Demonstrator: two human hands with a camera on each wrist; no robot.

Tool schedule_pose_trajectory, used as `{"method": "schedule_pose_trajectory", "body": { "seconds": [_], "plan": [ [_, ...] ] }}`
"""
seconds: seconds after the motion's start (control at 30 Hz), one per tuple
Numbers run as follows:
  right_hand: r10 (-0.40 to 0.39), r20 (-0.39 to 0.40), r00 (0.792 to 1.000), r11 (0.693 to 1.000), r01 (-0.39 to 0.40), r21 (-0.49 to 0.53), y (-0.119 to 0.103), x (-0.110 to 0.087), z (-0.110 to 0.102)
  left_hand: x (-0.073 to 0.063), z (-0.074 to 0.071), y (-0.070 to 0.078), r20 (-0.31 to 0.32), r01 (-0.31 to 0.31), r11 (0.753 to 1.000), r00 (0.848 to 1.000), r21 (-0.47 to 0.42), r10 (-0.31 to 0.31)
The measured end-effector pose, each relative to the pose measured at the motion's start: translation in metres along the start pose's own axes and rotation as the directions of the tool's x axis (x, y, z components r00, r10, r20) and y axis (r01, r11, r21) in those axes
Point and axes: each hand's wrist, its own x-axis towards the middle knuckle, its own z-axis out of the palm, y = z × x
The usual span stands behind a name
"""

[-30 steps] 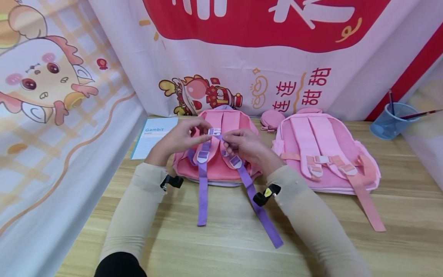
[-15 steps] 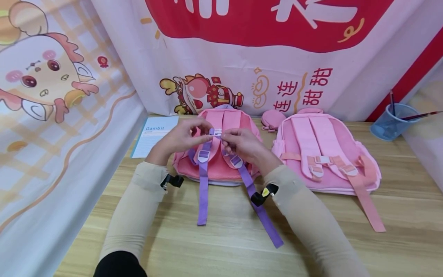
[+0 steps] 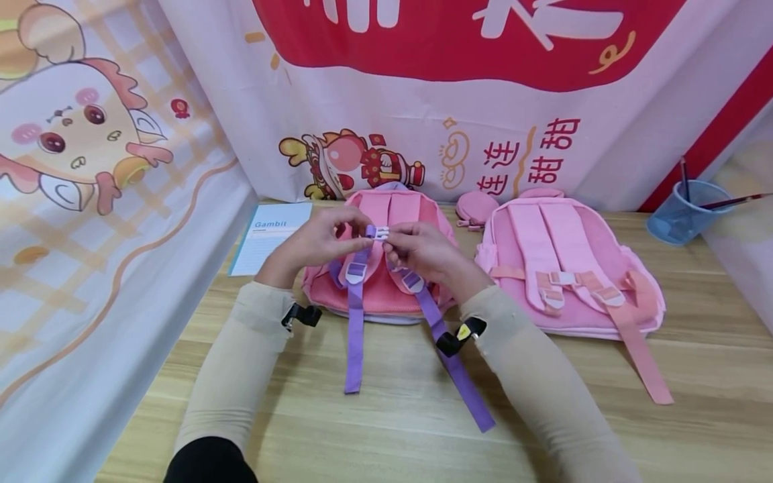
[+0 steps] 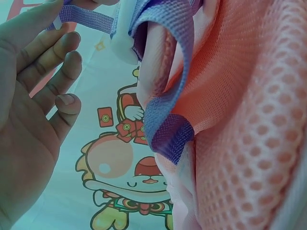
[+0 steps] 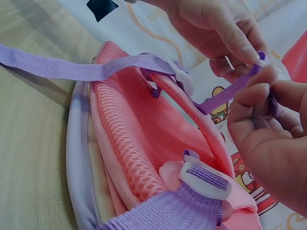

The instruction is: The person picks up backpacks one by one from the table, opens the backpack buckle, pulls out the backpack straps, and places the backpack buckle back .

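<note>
In the head view a small pink backpack (image 3: pixel 392 305) with purple straps lies on the table, its shoulder straps facing up. My left hand (image 3: pixel 320 236) pinches a short purple strap at the left end of a white plastic buckle (image 3: pixel 381 233). At the buckle's right end, my right hand (image 3: pixel 425 251) grips it between thumb and forefinger. The left wrist view shows the purple webbing (image 4: pixel 88 19) stretching from my thumb to a shoulder strap. Fingers hide much of the buckle in the right wrist view, where a white strap adjuster (image 5: pixel 206 184) shows below.
A second pink backpack (image 3: pixel 501 315) lies to the right, with a round pink pouch (image 3: pixel 477 206) behind it. The "Gambit" notebook (image 3: pixel 266 245) is at the left. A blue cup (image 3: pixel 682 215) with pencils stands far right. Purple strap tails (image 3: pixel 353 355) trail toward the front.
The white buckle between my hands has shifted and turned slightly, with its white part now a little farther right. Both hands stay almost in place; the backpacks have not moved.
</note>
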Motion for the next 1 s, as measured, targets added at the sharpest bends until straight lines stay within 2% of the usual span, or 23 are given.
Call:
{"method": "schedule_pose_trajectory", "body": {
  "seconds": [0.33, 0.63, 1.0],
  "plan": [
    [0.059, 0.025, 0.998, 0.998, -0.06, 0.008, -0.0041, -0.0025, -0.0052, 0.0003, -0.0008, -0.0018, 0.0, -0.022, 1.0, 1.0, 0.011, 0.022],
    [0.062, -0.057, 0.996, 0.998, -0.061, 0.03, -0.0027, -0.0041, -0.0058, 0.0009, 0.0013, -0.0034, 0.004, -0.02, 1.0, 1.0, 0.006, 0.02],
    [0.072, -0.052, 0.996, 0.997, -0.072, 0.008, -0.0066, -0.0067, -0.0052, 0.0022, 0.0016, -0.0031, 0.019, -0.021, 0.999, 1.0, 0.044, 0.02]
  ]
}}
